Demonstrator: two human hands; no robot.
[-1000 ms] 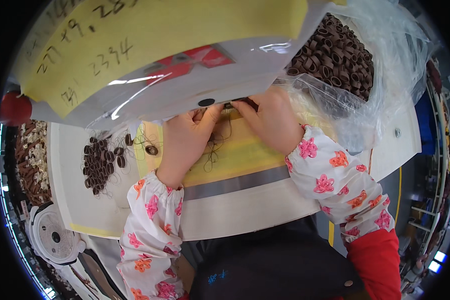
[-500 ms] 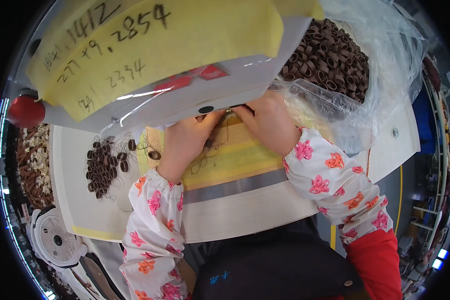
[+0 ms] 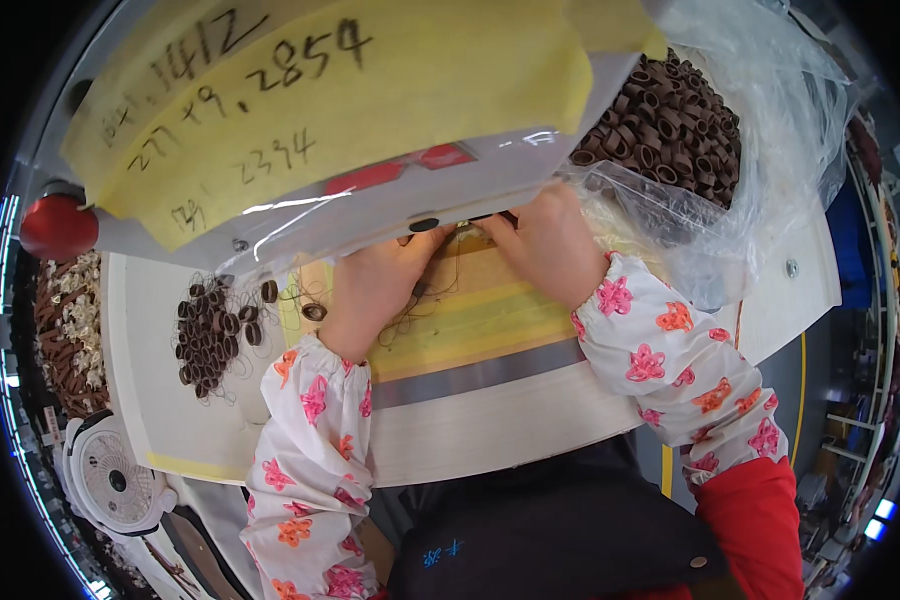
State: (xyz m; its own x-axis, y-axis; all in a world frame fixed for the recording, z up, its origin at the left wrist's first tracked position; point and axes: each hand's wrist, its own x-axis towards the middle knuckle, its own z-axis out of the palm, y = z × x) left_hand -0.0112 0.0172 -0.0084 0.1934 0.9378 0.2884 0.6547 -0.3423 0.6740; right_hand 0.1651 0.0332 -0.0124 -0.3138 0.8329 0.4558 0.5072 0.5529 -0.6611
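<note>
My left hand (image 3: 378, 285) and my right hand (image 3: 552, 245) meet at the lower edge of a grey machine head (image 3: 350, 222), fingertips pinched close together. Whatever they hold is mostly hidden by the machine; a small dark edge shows by the right fingers. Loose dark threads (image 3: 417, 308) trail beside my left hand over the yellow-taped work surface (image 3: 470, 340). One brown ring (image 3: 313, 312) lies just left of my left wrist. Farther left is a pile of small brown rings (image 3: 208, 345) with threads attached.
A heap of brown rings (image 3: 665, 135) sits in a clear plastic bag (image 3: 785, 150) at the back right. The machine bears a yellow paper (image 3: 370, 90) and a red knob (image 3: 58, 228). A white fan (image 3: 118, 480) and a heap of brown scraps (image 3: 70, 335) lie beyond the table's left edge.
The view has shifted slightly, so the machine head appears a little lower and farther right. Both hands keep the same pinched pose at the machine's edge.
</note>
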